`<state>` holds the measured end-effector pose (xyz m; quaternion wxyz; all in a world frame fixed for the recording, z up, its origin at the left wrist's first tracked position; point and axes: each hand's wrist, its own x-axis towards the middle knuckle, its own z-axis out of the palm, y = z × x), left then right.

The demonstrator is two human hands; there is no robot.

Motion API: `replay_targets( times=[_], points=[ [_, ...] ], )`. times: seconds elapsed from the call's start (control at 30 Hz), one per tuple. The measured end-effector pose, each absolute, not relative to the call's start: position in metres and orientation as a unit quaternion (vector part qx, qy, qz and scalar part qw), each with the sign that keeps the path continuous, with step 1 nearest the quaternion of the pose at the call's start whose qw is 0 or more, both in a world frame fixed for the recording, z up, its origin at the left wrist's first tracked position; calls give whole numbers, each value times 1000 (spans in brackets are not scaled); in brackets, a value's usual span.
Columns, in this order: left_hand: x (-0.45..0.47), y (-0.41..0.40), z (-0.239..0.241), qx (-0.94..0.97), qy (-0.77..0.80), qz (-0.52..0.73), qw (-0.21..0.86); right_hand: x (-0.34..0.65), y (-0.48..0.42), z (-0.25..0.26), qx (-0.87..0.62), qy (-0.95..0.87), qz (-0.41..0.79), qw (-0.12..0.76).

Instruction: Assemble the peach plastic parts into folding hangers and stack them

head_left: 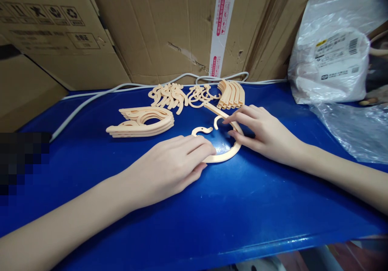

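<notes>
On the blue tabletop [236,206] lies a cream plastic folding hanger [226,157], its curved arms forming a loop that opens toward the back. My left hand [176,161] is closed on the loop's left side, thumb below and fingers above. At the right side, my right hand [260,129] pinches the other arm between thumb and fingers. Two curved ends, one a small hook-shaped piece [202,130], show inside the gap between my hands. My fingers hide part of the left arm. Left of the hanger sits a stack of folded hangers [142,130].
Behind my hands are a pile of curved arm pieces [169,95], loose hooks [198,95] and a row of straighter arm pieces [232,95]. A white cable [121,88] runs before cardboard boxes [169,24]. A clear plastic bag [330,68] stands at right.
</notes>
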<state>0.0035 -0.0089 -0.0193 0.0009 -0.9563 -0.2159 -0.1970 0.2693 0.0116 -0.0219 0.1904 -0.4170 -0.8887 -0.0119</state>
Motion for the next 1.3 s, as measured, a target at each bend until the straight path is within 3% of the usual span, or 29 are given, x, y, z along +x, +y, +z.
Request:
replay_targets(
  times=[0.23, 0.53, 0.93, 1.3],
  points=[
    [2, -1, -17, -954, -210, -211, 43, 268, 8, -17, -310, -931, -20, 192],
    [2, -2, -16, -954, -205, -204, 73, 268, 7, -19, -282, -941, -8, 188],
    [6, -15, -11, -969, -182, -167, 18, 259, 1, -15, -251, -937, 105, 219],
    [10, -21, -14, -974, -152, -162, -43, 260, 10, -20, -296, -936, 69, 177]
  ],
)
